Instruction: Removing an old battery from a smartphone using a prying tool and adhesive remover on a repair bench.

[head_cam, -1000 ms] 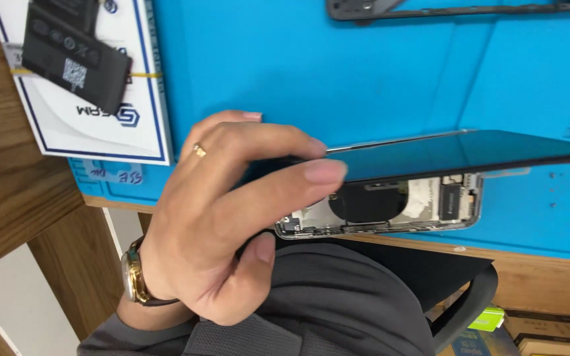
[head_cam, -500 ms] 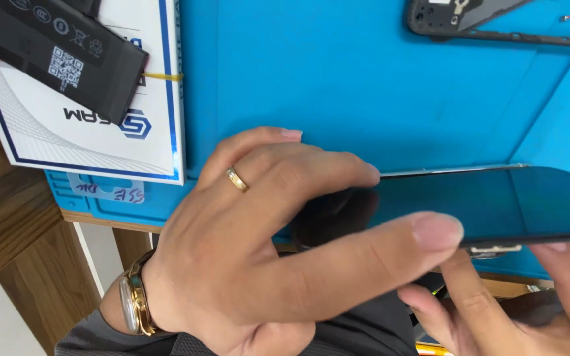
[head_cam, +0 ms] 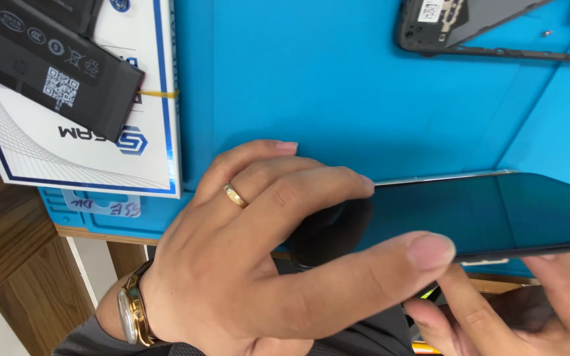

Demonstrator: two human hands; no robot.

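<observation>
The left hand point(head_cam: 265, 264) has its grip closed on the near end of a dark phone screen point(head_cam: 456, 214): the thumb lies along the lower edge of the glass and the index and middle fingers press over its top face, with a gold ring on the ring finger and a gold watch point(head_cam: 133, 313) at the wrist. The screen is held level and just above the near edge of the bench, its glossy face up and mirroring the blue beneath, and its far end runs off the right side of the view. The right hand point(head_cam: 522, 303) comes in from the lower right under that same screen; its fingers touch the lower edge and underside, but how firmly its grip closes cannot be told, since most of the hand is hidden or cut off. Beneath both hands lies a blue work mat point(head_cam: 338, 86) covering the bench. At the upper left, on the mat's edge, sits a white box with a blue border point(head_cam: 94, 151), and a black battery point(head_cam: 61, 72) lies tilted on top of it with a yellow band across. At the top right rests a dark phone frame point(head_cam: 470, 29), well apart from the hands, with a tiny screw point(head_cam: 546, 33) just beside it. Brown wood point(head_cam: 1, 231) shows at the lower left.
</observation>
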